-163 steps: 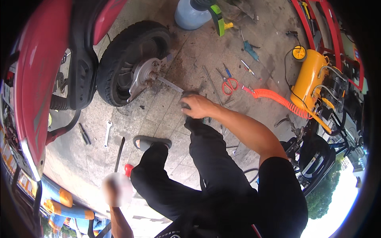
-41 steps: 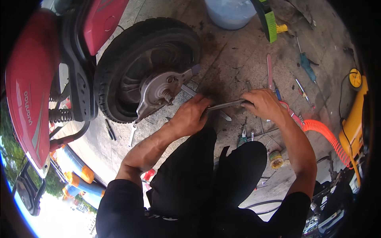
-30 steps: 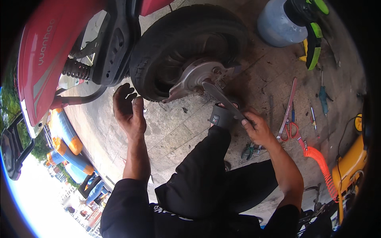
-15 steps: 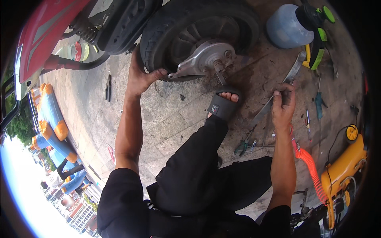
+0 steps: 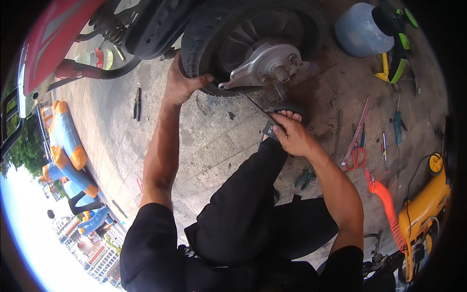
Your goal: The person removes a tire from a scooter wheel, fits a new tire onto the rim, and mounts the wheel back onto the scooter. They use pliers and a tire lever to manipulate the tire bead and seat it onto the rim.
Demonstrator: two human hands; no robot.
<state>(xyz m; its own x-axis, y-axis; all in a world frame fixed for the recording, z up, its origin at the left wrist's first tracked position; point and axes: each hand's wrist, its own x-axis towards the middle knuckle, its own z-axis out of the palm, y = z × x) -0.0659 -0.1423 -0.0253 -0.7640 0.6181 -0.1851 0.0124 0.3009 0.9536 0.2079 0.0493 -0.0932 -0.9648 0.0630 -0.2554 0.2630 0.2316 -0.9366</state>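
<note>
A black tyre (image 5: 198, 53) surrounds a dark spoked wheel with a silver hub plate (image 5: 265, 64) and a threaded axle. At the tyre's lower left, my left hand (image 5: 182, 85) grips it, thumb on the sidewall and fingers hidden behind. My right hand (image 5: 293, 135) is closed around a long flat metal bar (image 5: 259, 108), which looks like a tyre lever. Its thin end reaches up and left to the tyre's lower edge; whether it sits under the bead cannot be made out. My sandalled foot (image 5: 290, 115) is on the ground just below the hub.
Pliers (image 5: 137, 104) lie at left. To the right are red-handled scissors (image 5: 356, 159), a reddish strip (image 5: 359, 129), green-handled pliers (image 5: 305, 179) and a screwdriver (image 5: 399, 129). A spray bottle (image 5: 362, 31) stands top right; an orange coiled hose (image 5: 384, 204) runs beside a yellow tank (image 5: 423, 199).
My right hand has moved left with the metal bar, from the tools at right to beside my foot, and the bar's end is now at the tyre. My left hand stays on the tyre.
</note>
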